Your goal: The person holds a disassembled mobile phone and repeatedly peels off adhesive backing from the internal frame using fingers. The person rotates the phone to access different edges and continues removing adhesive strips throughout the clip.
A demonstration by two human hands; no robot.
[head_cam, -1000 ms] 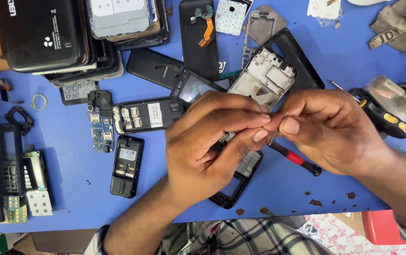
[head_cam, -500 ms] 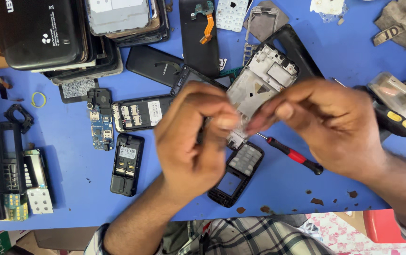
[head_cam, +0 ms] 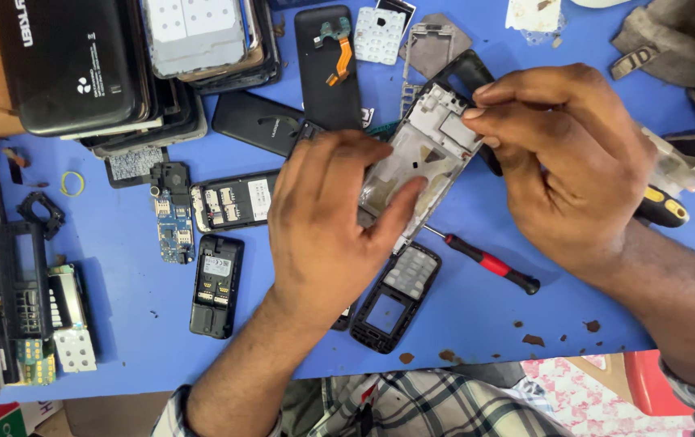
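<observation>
So both hands are on the silver-grey metal inner frame of a bar phone, held tilted just above the blue counter, around the middle of the scene. The left hand cradles the near end from underneath, thumb pressed flat along the frame's right edge, fingers wrapped behind it. The right hand has its fingertips pinched together on the far right corner of the frame, like it's picking at something tiny there; I honestly can't tell if there's a part between them. As for how far along it looks: the frame is already stripped bare, no screen, no board, no keypad on it, so the teardown side seems mostly done and what's left is whatever fiddly bit sits at that corner. The black plastic front shell with the grey keypad grid lies on the counter just near of the hands, and the small red-handled screwdriver rests right beside it, not in use. To the left there's a small blue-green circuit board, a black phone back with its battery bay open, and a stack of black phone bodies and covers at the far left. A yellow-and-black handled tool pokes out behind the right hand.
</observation>
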